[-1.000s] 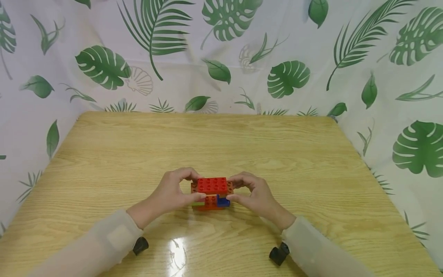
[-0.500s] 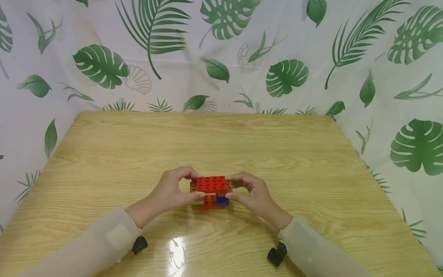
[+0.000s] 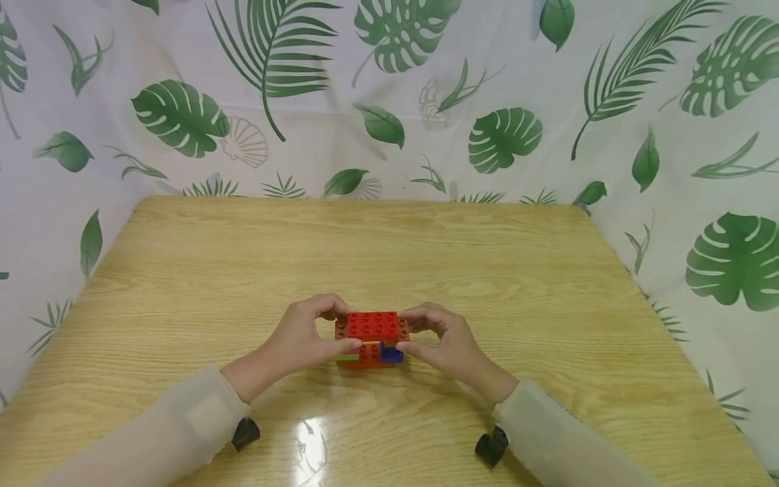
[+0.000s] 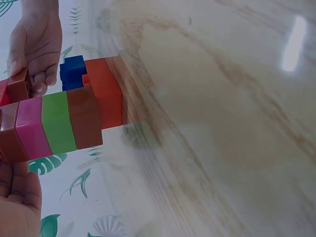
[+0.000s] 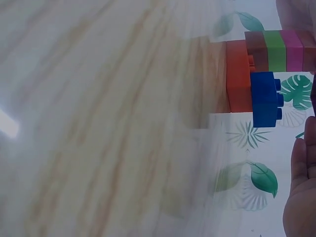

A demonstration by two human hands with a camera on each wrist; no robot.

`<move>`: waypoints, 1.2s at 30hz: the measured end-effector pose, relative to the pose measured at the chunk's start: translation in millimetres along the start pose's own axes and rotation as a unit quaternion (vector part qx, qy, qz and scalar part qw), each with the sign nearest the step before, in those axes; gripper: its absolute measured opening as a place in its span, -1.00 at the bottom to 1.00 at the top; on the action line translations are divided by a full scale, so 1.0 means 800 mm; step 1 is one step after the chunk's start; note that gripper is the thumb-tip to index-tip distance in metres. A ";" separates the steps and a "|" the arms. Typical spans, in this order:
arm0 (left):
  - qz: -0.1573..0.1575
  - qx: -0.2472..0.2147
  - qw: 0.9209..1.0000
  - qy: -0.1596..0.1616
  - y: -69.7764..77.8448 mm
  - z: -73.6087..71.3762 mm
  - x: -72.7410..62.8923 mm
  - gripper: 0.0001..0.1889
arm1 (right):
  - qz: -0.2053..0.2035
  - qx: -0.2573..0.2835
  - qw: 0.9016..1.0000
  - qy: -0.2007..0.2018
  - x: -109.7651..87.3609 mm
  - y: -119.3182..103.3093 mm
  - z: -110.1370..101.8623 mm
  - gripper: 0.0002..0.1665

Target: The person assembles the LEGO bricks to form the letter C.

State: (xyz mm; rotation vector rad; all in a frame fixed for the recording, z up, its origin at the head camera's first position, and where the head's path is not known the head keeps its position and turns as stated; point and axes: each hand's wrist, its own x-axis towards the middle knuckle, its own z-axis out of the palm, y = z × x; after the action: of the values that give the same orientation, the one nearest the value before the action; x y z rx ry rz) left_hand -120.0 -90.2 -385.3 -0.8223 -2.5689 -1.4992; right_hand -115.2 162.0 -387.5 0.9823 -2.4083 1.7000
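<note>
A stack of toy bricks stands on the table, topped by a red brick (image 3: 372, 325) with studs. Brown brick (image 3: 404, 329) ends show on both sides of it. At the bottom lies an orange-red brick (image 4: 104, 93), bearing a left column of brown, green (image 4: 58, 121) and pink (image 4: 33, 127) bricks. A blue brick (image 5: 264, 98) sits at its right, with a gap below the brown end above it. My left hand (image 3: 304, 336) grips the left brown end, thumb in front and fingers behind. My right hand (image 3: 447, 343) pinches the right brown end. Some fingertips are hidden behind the stack.
The wood-grain table (image 3: 389, 257) extends around the stack. A white cloth with green leaves (image 3: 389, 88) hangs behind and beside it. Black wrist devices (image 3: 246, 433) sit under both sleeves. Light glares off the table's near part.
</note>
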 end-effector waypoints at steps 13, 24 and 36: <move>-0.046 -0.019 0.998 -0.030 -0.013 -0.007 -0.009 -0.42 | 0.027 -0.010 0.999 -0.014 0.001 -0.004 -0.001 -0.58; -0.095 -0.018 0.993 -0.067 -0.031 -0.004 -0.030 -0.42 | 0.030 -0.020 0.999 -0.019 0.001 -0.004 -0.003 -0.59; -0.105 -0.030 0.992 -0.058 -0.035 0.003 -0.030 -0.65 | 0.046 -0.012 0.999 -0.020 -0.002 0.037 -0.003 -0.56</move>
State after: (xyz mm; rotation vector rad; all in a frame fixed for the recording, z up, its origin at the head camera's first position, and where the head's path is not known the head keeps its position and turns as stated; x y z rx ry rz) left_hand -112.0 -109.2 -416.1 -0.6809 -2.7851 -1.6359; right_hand -129.8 171.1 -412.0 0.9247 -2.5326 1.6898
